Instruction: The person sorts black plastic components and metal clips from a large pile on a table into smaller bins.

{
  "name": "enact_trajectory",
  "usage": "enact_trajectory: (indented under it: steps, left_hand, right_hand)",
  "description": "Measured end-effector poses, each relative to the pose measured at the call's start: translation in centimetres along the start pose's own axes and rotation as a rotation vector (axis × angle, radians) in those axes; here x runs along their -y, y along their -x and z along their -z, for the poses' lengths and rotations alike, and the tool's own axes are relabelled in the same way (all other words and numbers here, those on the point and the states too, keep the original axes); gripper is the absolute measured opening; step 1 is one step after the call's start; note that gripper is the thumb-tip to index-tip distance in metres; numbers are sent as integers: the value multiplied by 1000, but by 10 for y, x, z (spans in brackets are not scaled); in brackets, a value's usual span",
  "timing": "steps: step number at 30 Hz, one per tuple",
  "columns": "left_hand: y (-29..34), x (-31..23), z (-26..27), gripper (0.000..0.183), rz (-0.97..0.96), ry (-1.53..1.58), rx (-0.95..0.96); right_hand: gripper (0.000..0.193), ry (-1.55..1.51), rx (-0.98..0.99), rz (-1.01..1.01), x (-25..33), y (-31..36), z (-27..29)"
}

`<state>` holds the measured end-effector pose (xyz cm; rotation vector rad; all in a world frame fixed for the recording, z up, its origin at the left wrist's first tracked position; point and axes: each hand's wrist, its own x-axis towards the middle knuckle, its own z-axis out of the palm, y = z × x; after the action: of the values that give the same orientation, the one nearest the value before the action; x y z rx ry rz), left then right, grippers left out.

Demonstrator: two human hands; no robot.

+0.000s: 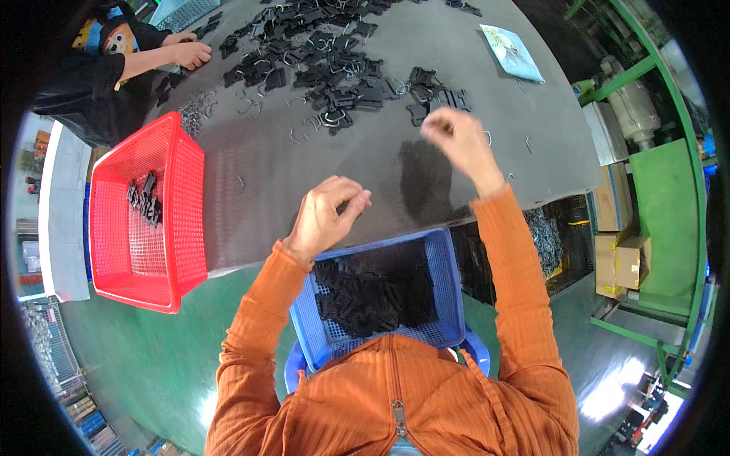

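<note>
Black plastic pieces (418,112) lie just beyond the right grip (462,143).

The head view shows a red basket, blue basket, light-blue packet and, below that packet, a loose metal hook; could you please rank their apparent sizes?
1. Red basket and blue basket: too alike to rank.
2. Light-blue packet.
3. Metal hook.
</note>
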<state>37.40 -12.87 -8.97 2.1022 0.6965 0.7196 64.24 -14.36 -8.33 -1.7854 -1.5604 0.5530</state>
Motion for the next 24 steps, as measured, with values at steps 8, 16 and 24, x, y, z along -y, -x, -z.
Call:
enact_trajectory:
  steps: [8,16,24]
  left_hand:
    - [-74,23,-29,18,139,101,-165]
    - [-123,32,-35,16,353,488,-297]
    - [-131,-13,30,12,109,76,-196]
  right_hand:
    - [20,300,-312,-86,-35,-63,-8]
    - [19,-527,163,-274,12,-26,-25]
    - [21,309,-243,-148,-70,-96,16]
